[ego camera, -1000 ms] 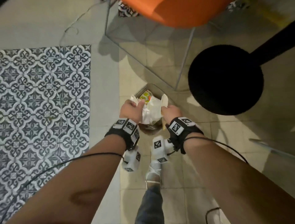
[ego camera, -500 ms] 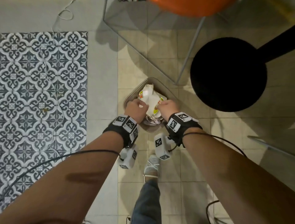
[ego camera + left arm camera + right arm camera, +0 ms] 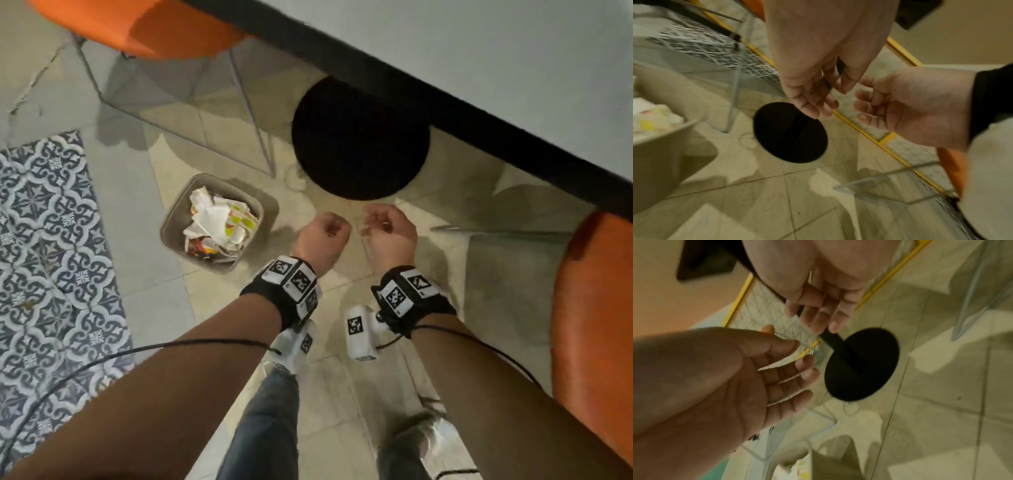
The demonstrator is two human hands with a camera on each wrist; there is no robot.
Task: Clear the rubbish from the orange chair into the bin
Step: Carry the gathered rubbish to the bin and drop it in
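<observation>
The beige bin (image 3: 170, 222) stands on the floor tiles, filled with crumpled white paper and coloured wrappers (image 3: 219, 226). My left hand (image 3: 323, 234) hovers to the right of the bin, fingers loosely curled, holding nothing. Beside it, my right hand (image 3: 386, 224) is also relaxed and empty. In the left wrist view the left hand (image 3: 813, 91) and right hand (image 3: 900, 112) nearly touch at the fingertips, with the bin (image 3: 663, 154) at the left. One orange chair (image 3: 137, 27) is at the top left, another (image 3: 596, 308) at the right; their seat tops are hidden.
A black round table base (image 3: 359, 140) sits just beyond my hands, under the black-edged tabletop (image 3: 479, 68). Thin metal chair legs (image 3: 253, 116) stand behind the bin. A patterned blue-white rug (image 3: 51, 257) lies to the left. My legs and shoes are below.
Both hands let go of the paper and wrappers, which now lie in the bin. The hands moved away to the right of it, empty. My view swung right.
</observation>
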